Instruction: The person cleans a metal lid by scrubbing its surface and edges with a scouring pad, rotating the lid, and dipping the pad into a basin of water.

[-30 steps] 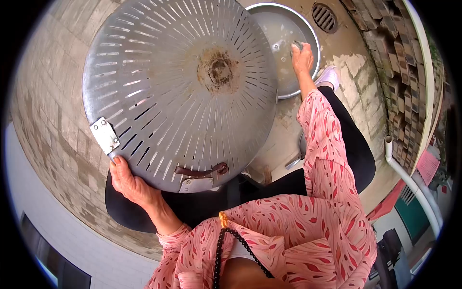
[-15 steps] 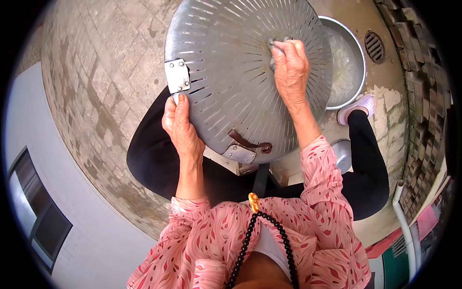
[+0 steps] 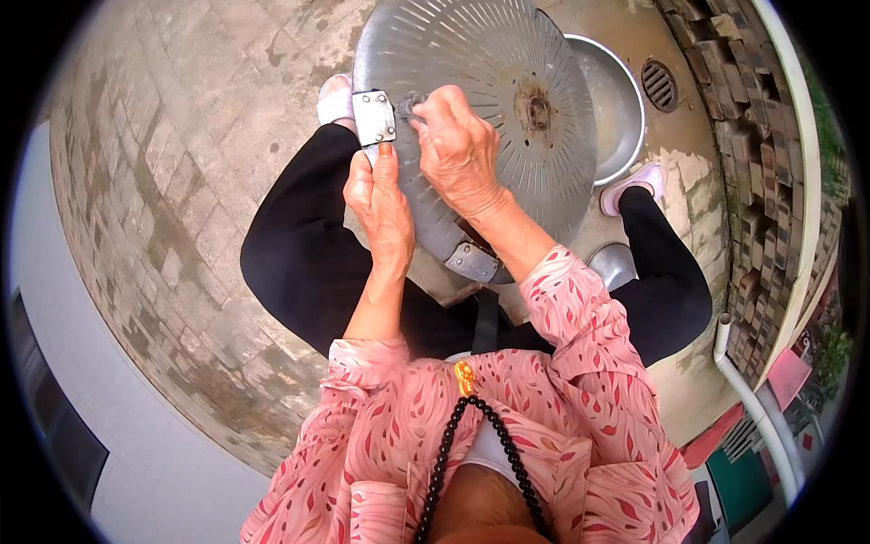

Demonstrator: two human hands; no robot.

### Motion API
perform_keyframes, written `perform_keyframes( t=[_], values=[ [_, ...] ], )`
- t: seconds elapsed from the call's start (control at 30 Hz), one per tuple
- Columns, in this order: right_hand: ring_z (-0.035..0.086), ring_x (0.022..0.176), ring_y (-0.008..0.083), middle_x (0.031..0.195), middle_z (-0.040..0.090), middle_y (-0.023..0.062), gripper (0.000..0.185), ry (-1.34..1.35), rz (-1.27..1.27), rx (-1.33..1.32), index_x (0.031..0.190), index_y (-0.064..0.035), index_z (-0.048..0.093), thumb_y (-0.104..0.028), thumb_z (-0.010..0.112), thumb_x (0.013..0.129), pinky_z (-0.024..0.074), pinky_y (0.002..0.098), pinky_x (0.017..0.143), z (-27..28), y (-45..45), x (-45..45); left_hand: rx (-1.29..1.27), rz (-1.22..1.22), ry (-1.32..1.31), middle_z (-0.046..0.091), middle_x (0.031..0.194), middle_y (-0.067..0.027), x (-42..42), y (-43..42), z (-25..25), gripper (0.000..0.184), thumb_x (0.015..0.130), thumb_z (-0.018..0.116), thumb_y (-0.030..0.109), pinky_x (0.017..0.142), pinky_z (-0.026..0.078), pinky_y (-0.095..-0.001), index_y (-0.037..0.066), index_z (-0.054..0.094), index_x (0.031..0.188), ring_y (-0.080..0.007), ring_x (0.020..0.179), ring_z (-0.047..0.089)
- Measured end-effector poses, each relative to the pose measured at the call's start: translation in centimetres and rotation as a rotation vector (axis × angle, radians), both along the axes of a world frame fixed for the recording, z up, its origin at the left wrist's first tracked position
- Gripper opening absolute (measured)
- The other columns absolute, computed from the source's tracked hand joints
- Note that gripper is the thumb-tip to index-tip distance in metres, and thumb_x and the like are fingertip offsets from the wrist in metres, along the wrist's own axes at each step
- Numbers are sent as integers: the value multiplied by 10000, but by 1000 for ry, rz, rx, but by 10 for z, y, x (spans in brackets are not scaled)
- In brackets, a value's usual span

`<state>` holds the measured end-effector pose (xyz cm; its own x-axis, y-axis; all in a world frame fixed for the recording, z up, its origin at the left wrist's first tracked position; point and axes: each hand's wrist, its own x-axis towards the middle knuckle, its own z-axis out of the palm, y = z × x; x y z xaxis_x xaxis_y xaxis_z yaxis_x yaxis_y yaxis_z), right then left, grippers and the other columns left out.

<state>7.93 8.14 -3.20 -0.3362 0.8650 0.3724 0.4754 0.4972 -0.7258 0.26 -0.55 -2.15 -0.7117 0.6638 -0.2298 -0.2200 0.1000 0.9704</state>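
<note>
A large round metal steamer tray (image 3: 553,163), cut with radiating slots, leans tilted in front of me. My left hand (image 3: 382,213) is closed on its left rim, just below a riveted metal bracket (image 3: 373,118). Pinched in my right hand (image 3: 460,150) is a grey steel wool scourer (image 3: 410,105), against the tray's surface close to that bracket. Brownish stains mark the tray's middle. A second riveted bracket (image 3: 472,262) sits on the near rim, its brown strap mostly hidden by my right forearm.
Beyond the tray's right edge stands a wide metal basin (image 3: 619,100), partly covered by it. A floor drain (image 3: 660,84) lies farther right, beside a stacked brick wall (image 3: 748,154). A smaller metal bowl (image 3: 613,266) rests by my right leg. A white pipe (image 3: 739,372) runs lower right.
My right hand has moved left with the scourer, from the tray's middle to near the left bracket. The stained middle now shows. The whole view has shifted somewhat.
</note>
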Motion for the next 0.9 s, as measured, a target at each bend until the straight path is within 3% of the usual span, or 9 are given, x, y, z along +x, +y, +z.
perform_keyframes(
  t=[0.03,0.17,0.3,0.4,0.53,0.67,0.9],
  values=[
    [629,658,310,818,579,86,76,41,47,36,810,-58,577,-49,639,768,486,407,555,-4,-3,-3,0,2,-2,330,689,91,1,-3,-2,281,944,560,184,524,208,-206,100,412,720,-21,627,247],
    [622,706,332,844,591,99,88,-294,-126,-77,851,-59,586,-67,634,778,478,411,600,-22,37,38,8,-49,68,316,676,88,4,-7,2,289,952,548,189,498,199,-207,99,404,718,-20,612,245],
    [622,699,321,843,599,83,65,-72,59,-14,834,-58,585,-32,604,778,477,408,597,19,7,-9,45,-26,73,315,665,82,11,2,10,309,953,550,189,491,221,-217,97,388,706,-25,601,250],
    [627,700,319,848,602,83,71,-57,127,13,840,-57,588,-36,607,775,483,400,599,6,13,-9,1,-25,95,319,655,77,7,-8,2,307,951,552,183,488,229,-223,92,394,704,-29,596,255],
    [631,684,321,796,588,80,71,-305,-43,20,784,-55,545,-40,612,764,488,410,564,-22,27,32,-9,-40,92,335,634,65,2,-6,-4,317,947,554,174,481,244,-239,75,404,686,-42,581,271],
    [630,705,325,837,608,90,77,-125,122,78,827,-51,576,-24,616,767,485,396,583,20,14,-23,-11,-32,78,334,626,64,3,-3,2,309,942,559,171,483,254,-246,68,413,690,-43,582,280],
    [630,681,316,841,605,93,75,-237,24,75,818,-59,566,-43,623,772,484,398,561,-12,30,15,-37,-51,82,353,614,40,0,-6,0,281,941,537,132,491,280,-263,39,421,703,-64,599,296]
  ],
)
